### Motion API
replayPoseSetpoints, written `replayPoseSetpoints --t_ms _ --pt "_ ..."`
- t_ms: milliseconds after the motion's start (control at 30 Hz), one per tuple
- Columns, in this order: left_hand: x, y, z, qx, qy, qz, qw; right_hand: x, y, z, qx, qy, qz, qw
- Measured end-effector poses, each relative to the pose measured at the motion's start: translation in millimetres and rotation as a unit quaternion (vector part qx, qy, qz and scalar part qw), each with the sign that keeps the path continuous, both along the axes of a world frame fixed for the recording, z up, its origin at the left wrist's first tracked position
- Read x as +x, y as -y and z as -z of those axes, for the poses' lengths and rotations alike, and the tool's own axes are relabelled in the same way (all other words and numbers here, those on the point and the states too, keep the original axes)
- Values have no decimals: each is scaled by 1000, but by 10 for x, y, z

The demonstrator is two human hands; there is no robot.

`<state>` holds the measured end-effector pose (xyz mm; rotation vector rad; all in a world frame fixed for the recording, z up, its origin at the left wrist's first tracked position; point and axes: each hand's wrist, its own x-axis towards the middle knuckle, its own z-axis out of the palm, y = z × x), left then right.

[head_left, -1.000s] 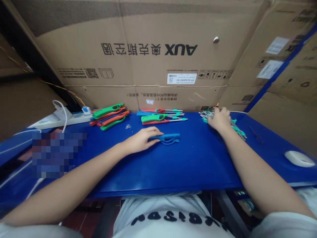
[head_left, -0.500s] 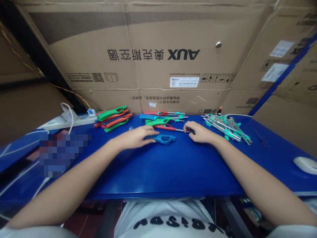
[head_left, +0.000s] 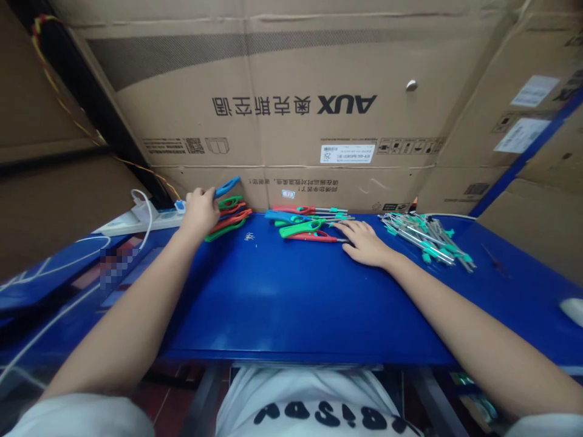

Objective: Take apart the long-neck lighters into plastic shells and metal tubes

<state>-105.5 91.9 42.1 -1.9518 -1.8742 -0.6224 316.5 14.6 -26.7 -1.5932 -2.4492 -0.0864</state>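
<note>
Head view, far left: what does the left hand (head_left: 200, 209) have?

Closed around a blue handle (head_left: 226, 187), over a stack of coloured handles (head_left: 233, 222); whether it touches them, can't tell. Free end juts out rightward.

How would it handle?

Moulded plastic by the look: probably light, stiff, slightly slick, not very fragile. Best held by the thick, solid body rather than a thinner end.

Moving right?

Loose thin bits (head_left: 249, 236) on the blue tabletop (head_left: 300, 303), then red, blue and green lighters (head_left: 299, 229) with metal stems. Right hand (head_left: 364, 243) by the stems, palm down, fingers spread, apparently gripping nothing; fingertip contact unclear. Hands well apart. Beyond: heaped metal rods (head_left: 421, 238) with green clips; smooth, likely slippery, best pinched mid-length.

Writing?

Cardboard panel (head_left: 282, 130) behind, print upside down: 奥克斯空调, then AUX. White label (head_left: 347, 154) below AUX shows 25; finer print too small. Farther right, more labels, unreadable.
</note>
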Motion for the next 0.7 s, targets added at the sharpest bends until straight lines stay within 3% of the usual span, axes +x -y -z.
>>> replayPoseSetpoints --t_ms 233,367,467,600,700 --pt "-103 -3 -32 -36 -7 -29 999 24 -17 -18 -32 2 26 999" --pt "-179 -20 -32 -88 10 -49 995 32 -23 -33 12 -45 13 999" --pt "-179 -28 -3 -104 16 -45 993 47 -28 -45 -4 -82 -7 997" --pt "-46 38 2 -82 18 -38 996 72 12 -119 -67 -99 -34 992" --pt "206 177 0 -16 14 19 1000 118 86 -210 -95 -93 -47 990"
